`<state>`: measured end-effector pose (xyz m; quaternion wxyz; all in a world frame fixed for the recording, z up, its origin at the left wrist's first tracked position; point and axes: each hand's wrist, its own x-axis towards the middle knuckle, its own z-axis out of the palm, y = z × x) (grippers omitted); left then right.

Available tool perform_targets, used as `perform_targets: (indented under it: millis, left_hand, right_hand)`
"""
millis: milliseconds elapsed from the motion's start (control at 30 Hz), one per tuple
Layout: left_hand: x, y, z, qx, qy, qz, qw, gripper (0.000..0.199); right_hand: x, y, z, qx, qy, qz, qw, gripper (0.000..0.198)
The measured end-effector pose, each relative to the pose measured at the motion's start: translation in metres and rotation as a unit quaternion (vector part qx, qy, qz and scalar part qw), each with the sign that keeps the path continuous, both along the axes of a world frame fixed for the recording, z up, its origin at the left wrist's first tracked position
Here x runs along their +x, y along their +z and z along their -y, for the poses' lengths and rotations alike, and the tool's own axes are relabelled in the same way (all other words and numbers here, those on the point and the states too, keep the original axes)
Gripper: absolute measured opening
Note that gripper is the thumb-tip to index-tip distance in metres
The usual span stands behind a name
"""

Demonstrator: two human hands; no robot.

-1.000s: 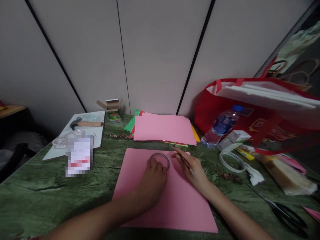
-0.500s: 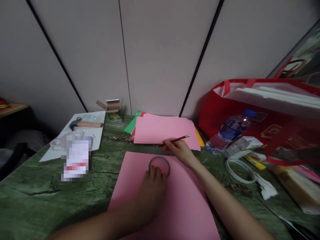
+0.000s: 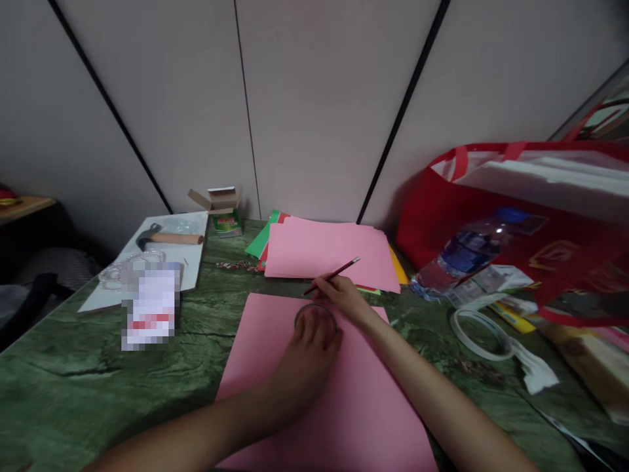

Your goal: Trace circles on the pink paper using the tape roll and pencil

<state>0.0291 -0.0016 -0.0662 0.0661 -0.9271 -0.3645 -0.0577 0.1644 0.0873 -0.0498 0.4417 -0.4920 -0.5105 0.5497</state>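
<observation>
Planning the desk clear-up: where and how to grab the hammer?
Grip the wooden handle mid-length, probably from above and the near side, fingers closing across it. It's slim, straight and lies flat on the white board, pointing right from the dark head. Clear plastic lies just beyond it, so avoid that side.

left hand (image 3: 314, 354) rests palm down, fingers spread; right hand (image 3: 341, 296) pinches, farther forward.
</observation>
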Motion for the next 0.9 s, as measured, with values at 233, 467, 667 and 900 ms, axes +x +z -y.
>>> perform_targets:
  millis: [233, 467, 667, 900]
  left_hand:
    - [-0.002, 0.004, 0.002, 0.012, 0.006, 0.003, 1.0, 0.043]
    - [-0.002, 0.009, 0.002, -0.013, 0.006, -0.006, 1.0, 0.041]
    - [-0.002, 0.0, 0.0, -0.013, 0.002, -0.008, 1.0, 0.044]
    - [-0.001, -0.003, 0.001, -0.021, 0.004, -0.008, 1.0, 0.045]
  right_hand:
    - [-0.003, -0.002, 0.001, -0.027, -0.005, -0.037, 0.999, 0.027]
    - [-0.004, -0.001, 0.001, -0.034, -0.045, -0.081, 0.995, 0.035]
    - [-0.005, -0.003, 0.001, 0.015, -0.046, -0.104, 0.993, 0.039]
    - [-0.012, -0.019, -0.001, 0.071, -0.039, -0.151, 0.985, 0.037]
